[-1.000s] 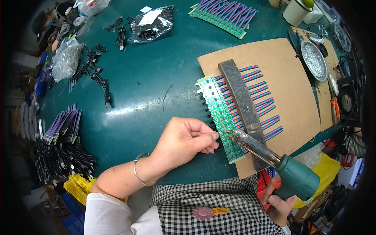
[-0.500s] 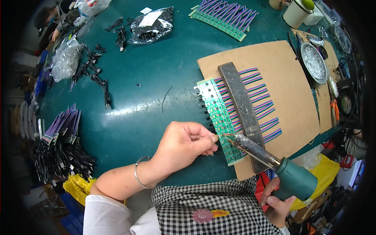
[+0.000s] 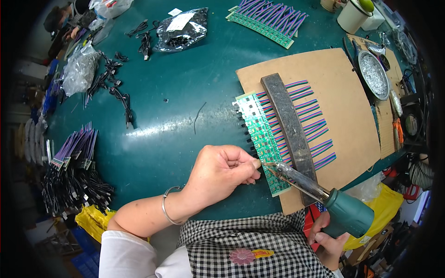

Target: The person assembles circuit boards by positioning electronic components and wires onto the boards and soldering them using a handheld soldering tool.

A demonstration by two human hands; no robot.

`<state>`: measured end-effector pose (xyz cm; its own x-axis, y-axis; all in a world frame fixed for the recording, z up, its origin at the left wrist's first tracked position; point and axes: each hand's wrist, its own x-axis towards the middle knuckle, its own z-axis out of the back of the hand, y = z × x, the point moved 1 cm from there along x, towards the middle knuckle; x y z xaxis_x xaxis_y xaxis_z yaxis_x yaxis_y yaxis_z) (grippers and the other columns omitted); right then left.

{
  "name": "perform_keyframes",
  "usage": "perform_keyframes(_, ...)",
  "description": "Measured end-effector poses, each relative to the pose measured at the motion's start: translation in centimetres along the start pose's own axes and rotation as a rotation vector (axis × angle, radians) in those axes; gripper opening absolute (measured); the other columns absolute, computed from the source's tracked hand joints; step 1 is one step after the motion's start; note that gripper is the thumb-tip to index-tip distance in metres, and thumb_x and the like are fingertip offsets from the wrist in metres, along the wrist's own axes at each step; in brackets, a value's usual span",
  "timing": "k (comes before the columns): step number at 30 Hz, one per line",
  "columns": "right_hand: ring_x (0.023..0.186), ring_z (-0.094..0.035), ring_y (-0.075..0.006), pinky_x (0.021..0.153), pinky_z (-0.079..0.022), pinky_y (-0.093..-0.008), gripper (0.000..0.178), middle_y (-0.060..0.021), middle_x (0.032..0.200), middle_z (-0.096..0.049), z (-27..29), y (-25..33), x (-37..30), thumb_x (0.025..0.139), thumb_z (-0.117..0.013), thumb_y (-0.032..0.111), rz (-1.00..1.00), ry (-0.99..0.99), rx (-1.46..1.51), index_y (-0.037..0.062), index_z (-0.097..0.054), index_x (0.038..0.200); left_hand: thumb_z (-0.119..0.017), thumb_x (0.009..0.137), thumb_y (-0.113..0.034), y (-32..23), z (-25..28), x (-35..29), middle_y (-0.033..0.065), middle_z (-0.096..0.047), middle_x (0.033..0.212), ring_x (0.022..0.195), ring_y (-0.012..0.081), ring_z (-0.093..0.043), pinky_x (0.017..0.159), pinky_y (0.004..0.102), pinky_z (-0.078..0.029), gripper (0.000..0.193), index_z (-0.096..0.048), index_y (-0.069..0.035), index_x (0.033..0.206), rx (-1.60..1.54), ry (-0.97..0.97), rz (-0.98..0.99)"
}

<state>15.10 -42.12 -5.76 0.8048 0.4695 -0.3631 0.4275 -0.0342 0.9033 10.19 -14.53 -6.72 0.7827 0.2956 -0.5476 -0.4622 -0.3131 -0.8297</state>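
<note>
A green circuit board panel [image 3: 262,142] lies at the left edge of a brown cardboard sheet [image 3: 345,106]. Small black parts stick out along its left side, and striped wires [image 3: 308,110] run off to the right. Across those wires rests a dark heavy bar [image 3: 288,125]. My left hand [image 3: 227,170] is closed in a pinch at the board's left edge; whatever is between the fingertips is too small to make out. In my right hand [image 3: 327,234] is a soldering iron [image 3: 350,213] with a thick green handle. Its tip touches or hovers just over the board's lower part, beside my left fingertips.
At the right stands a metal dish [image 3: 372,74] of silvery material. More wired boards [image 3: 266,25] lie at the back, beside a bag of black parts [image 3: 181,30]. Bundled cables [image 3: 76,176] sit at the left. A person [image 3: 69,21] is at the far left.
The whole view has shifted slightly. The iron's tip sits a little closer to the board's left edge, near my left fingertips. My left hand keeps its pinch.
</note>
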Motion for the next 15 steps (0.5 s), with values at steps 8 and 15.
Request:
perform_keyframes(8, 0.042, -0.051, -0.0190, 0.037, -0.044, -0.0275, 0.050, -0.0123, 0.057, -0.049, -0.3, 0.7, 0.6, 0.066, -0.067, 0.003, 0.005, 0.072, 0.078, -0.0104, -0.040, 0.105, -0.061, 0.083, -0.008, 0.0, 0.1, 0.1, 0.0101, -0.065, 0.072, 0.063, 0.0113, -0.062, 0.060, 0.0225, -0.051, 0.013, -0.063, 0.005, 0.080, -0.007, 0.024, -0.007)
perform_keyframes(15, 0.041, -0.050, -0.0185, 0.036, -0.043, -0.0267, 0.045, -0.0120, 0.056, -0.049, -0.8, 0.8, 0.2, 0.067, -0.067, 0.004, -0.047, -0.030, 0.002, -0.0082, -0.042, 0.102, -0.061, 0.083, -0.006, -0.1, 0.2, 0.3, 0.0101, -0.065, 0.071, 0.062, 0.0115, -0.062, 0.059, 0.0223, -0.051, 0.011, -0.063, 0.005, 0.082, -0.037, 0.046, 0.014)
